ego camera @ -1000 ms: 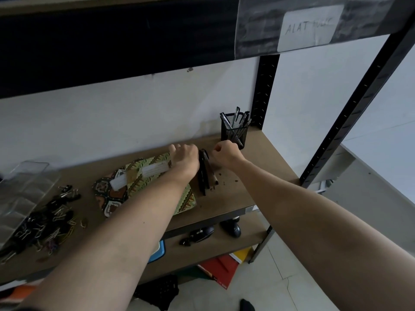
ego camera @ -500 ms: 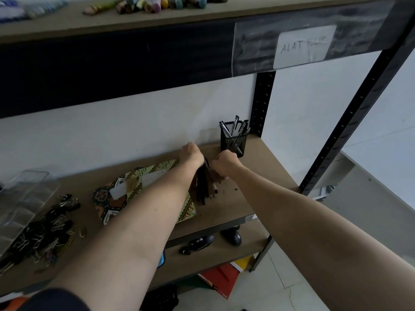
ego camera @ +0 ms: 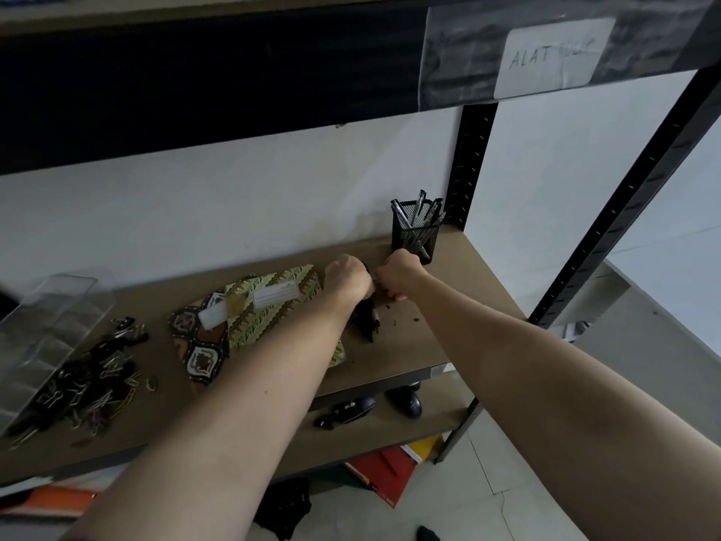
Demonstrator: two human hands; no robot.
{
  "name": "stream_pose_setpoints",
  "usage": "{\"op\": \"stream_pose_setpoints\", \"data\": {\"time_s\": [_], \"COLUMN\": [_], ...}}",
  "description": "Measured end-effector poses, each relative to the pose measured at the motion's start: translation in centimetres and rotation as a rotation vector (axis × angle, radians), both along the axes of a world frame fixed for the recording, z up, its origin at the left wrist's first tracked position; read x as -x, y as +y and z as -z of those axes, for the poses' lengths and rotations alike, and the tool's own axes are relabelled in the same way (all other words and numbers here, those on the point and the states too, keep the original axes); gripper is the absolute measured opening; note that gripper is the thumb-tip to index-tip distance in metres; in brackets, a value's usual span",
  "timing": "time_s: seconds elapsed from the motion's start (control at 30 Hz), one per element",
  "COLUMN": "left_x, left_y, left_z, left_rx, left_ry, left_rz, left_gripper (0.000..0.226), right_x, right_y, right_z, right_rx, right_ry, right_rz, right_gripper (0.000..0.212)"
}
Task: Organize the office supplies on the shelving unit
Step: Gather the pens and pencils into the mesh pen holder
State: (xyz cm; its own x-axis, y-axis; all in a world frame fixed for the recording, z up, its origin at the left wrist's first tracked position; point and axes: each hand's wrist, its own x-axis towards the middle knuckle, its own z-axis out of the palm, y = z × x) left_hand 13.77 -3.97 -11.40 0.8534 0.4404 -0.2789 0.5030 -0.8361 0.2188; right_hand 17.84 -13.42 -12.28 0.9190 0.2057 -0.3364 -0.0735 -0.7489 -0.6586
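While both fists are curled round that dark bundle of pens (ego camera: 366,318), left hand (ego camera: 348,281) and right hand (ego camera: 398,273) nearly touching, I'd square the ends up before dropping them in the mesh cup (ego camera: 414,238) just behind the right hand.

The shelf board (ego camera: 460,267) under both hands looked like matt brown fibreboard, smooth, with dark crumbs scattered just right of the left hand (ego camera: 348,281). Behind the right hand (ego camera: 400,272) stood a pen cup (ego camera: 414,237) of black wire mesh, holding pens (ego camera: 419,212) with glossy plastic barrels. Left of the left hand lay notebooks (ego camera: 273,306) with patterned paper covers and pale paper labels. Further left, the clips (ego camera: 89,380) showed black and bright metal, beside a clear, glossy plastic box (ego camera: 50,326). The frame post (ego camera: 472,165) was matt black metal.
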Motion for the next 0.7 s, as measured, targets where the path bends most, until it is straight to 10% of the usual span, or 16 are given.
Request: {"op": "stream_pose_setpoints", "data": {"time_s": [0.43,0.6,0.7], "left_x": [0.4,0.1,-0.3], "left_y": [-0.9,-0.3,0.4], "left_z": [0.7,0.0,-0.7], "left_rx": [0.112,0.366,0.496], "left_ry": [-0.055,-0.137,-0.352], "left_rz": [0.020,-0.148,-0.161], "left_gripper": [0.033,0.058,0.034], "right_x": [0.0,-0.2,-0.4], "right_y": [0.6,0.7,0.7], "right_z": [0.0,-0.4,-0.3], "right_rx": [0.062,0.051,0.036], "right_ry": [-0.008,0.010,0.014], "right_rz": [-0.011,0.009,0.027], "right_gripper": [0.035,0.028,0.031]}}
